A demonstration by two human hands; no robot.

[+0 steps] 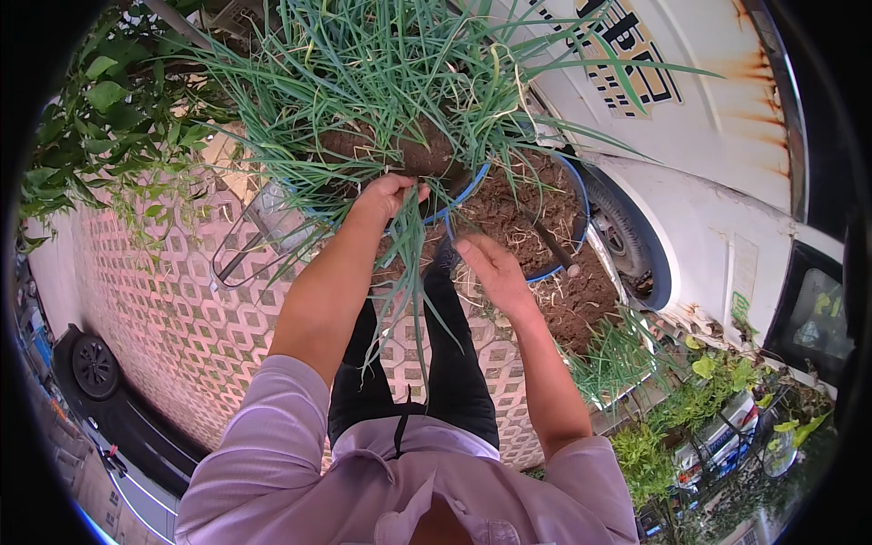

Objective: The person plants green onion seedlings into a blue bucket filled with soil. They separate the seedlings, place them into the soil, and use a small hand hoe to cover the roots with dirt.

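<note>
My left hand (388,197) is closed on a bunch of green onion plants (411,231), whose long leaves hang down towards my legs. It is at the near edge of a blue-rimmed round planter (470,192) filled with soil and many standing green onions (354,75). My right hand (492,267) is to the right and slightly lower, fingers partly curled; whether anything is between its fingers cannot be told. Beside it, a second blue-rimmed tub (582,197) holds loose brown soil with dry roots, and a short wooden handle (562,257) sticks up from it.
A white vehicle (715,184) with rust stains and a wheel (616,228) stands close on the right. A metal-framed object (248,248) lies left of the planter on perforated pavers (170,272). Loose soil (579,313) and more onions (613,361) are at lower right; leafy plants (102,95) grow upper left.
</note>
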